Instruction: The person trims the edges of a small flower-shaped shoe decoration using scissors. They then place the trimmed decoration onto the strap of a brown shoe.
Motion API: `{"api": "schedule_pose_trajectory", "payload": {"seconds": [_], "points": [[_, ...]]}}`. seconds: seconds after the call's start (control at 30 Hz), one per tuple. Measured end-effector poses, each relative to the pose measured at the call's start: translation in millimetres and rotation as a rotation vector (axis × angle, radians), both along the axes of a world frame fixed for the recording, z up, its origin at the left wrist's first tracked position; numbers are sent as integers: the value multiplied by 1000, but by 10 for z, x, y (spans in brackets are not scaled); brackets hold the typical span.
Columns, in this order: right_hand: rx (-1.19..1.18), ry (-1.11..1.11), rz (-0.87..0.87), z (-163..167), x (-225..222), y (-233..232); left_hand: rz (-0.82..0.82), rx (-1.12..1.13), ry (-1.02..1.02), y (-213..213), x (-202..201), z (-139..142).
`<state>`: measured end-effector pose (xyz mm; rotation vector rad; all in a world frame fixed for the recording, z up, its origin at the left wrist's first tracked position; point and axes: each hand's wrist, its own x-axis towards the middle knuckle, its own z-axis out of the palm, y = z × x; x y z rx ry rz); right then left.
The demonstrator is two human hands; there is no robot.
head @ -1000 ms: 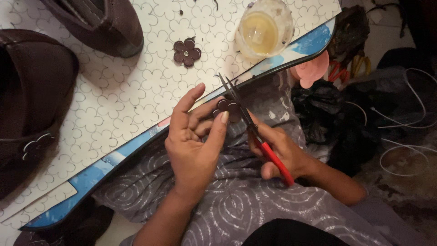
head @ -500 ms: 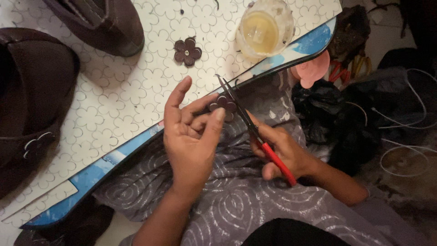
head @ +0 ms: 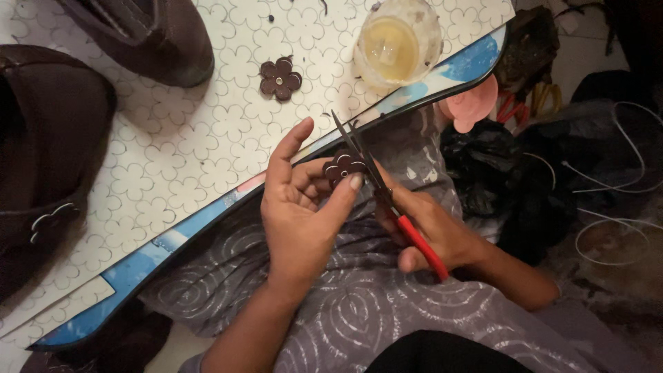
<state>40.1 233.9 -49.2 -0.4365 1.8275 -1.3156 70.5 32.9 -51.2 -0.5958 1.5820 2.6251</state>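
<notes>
The left hand pinches a brown flower cutout between thumb and fingers, just off the board's near edge. The right hand grips red-handled scissors, blades angled up-left against the cutout's right side.

The lower part of the brown flower cutout is covered by the left hand, and the finger loops of the red-handled scissors are enclosed by the right hand. Two dark shoes are cut off by the top and left edges. The contents of the black bag cannot be made out.
</notes>
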Motion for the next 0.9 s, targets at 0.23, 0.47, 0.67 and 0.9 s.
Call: {"api": "schedule_pose_trajectory", "payload": {"seconds": [0.23,0.47,0.67,0.9], "points": [[-19,55,13,22,-36,-12,-10,8,3,-5,6,2],[-11,47,16,31,-45,-17,-29,-20,18,-4,25,-8],[0,48,9,31,-53,-3,-15,37,24,14,27,-26],[-25,49,-20,-20,-14,1,-31,0,24,-4,25,-43]]}}
